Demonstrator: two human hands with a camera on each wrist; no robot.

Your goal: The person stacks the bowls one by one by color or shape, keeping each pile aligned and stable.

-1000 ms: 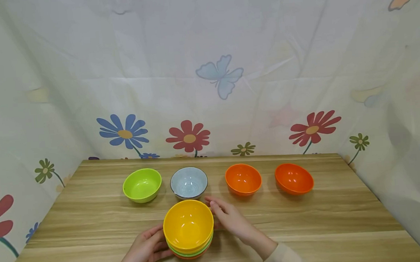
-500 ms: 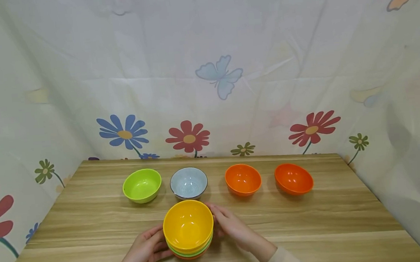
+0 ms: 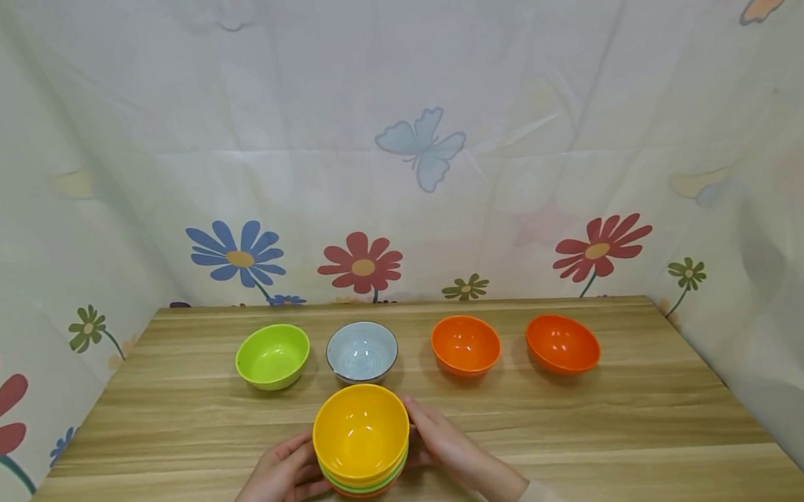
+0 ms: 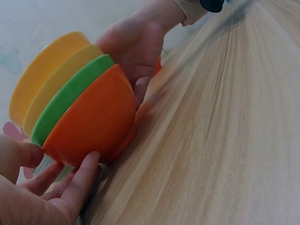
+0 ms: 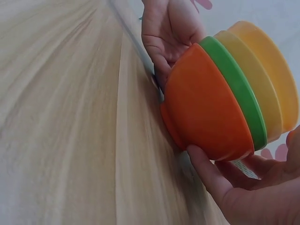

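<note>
A stack of nested bowls (image 3: 361, 435) stands at the near middle of the wooden table. Its lowest bowl is orange (image 4: 96, 117); a green bowl (image 5: 236, 89) sits in that one, with two yellow bowls (image 5: 262, 75) on top. From the left, my left hand (image 3: 278, 481) holds the stack, its thumb by the orange rim and its fingers low on the orange side. My right hand (image 3: 456, 451) holds the opposite side, with one fingertip near the orange base. Parts of both hands' fingers are hidden behind the bowls.
Behind the stack, a row of single bowls runs across the table (image 3: 635, 422): lime green (image 3: 272, 357), grey-blue with a dark rim (image 3: 362, 353), orange (image 3: 465, 345) and a second orange one (image 3: 563, 344). A flower-printed cloth (image 3: 388, 71) hangs behind and at both sides.
My right hand has come down and nearer from beside the stack's far right edge, and now touches its right side. The left hand and the bowls have stayed in place.
</note>
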